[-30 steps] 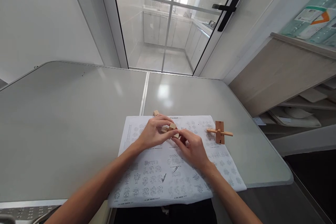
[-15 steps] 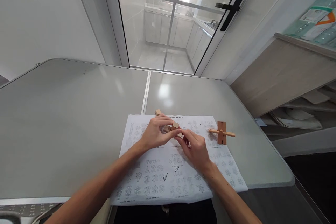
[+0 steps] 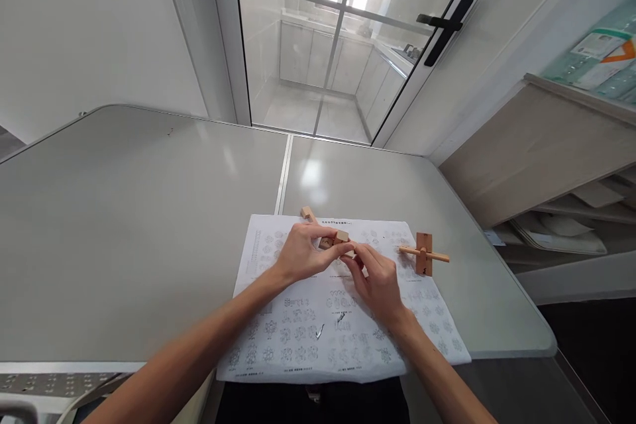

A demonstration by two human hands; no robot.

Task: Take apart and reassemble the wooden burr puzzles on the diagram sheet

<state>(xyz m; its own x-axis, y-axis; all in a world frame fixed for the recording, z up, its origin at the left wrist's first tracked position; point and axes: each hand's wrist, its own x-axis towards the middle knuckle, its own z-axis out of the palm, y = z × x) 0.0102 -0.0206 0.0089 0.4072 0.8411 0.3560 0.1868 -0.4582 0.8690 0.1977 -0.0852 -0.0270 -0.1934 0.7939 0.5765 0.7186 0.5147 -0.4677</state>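
Small wooden blocks (image 3: pixel 340 237) are held together above a printed sheet (image 3: pixel 278 371). My left hand (image 3: pixel 305 252) is closed round them from the left, thumb and fingers pinching. From the right, my right hand (image 3: pixel 376 275) pinches the near side of the same blocks, fingertips close to the left thumb. The fingers hide much of how the pieces fit together. Behind my left hand, another wooden piece (image 3: pixel 307 212) lies by the sheet's far edge. To the right of my right hand rests a wooden cross-shaped assembly (image 3: pixel 424 254), a flat plate with a stick through it.
The sheet carries rows of small line drawings and overhangs the near edge of the grey table (image 3: pixel 149 238). A glass door (image 3: pixel 318 46) with a black handle (image 3: pixel 447 30) stands behind the table. Shelves (image 3: pixel 556 146) with plastic bottles (image 3: pixel 596 56) are at the right.
The view has shifted slightly, so most things appear a little further right. More of the wooden piece behind my left hand shows. Both hands keep their grip on the blocks.
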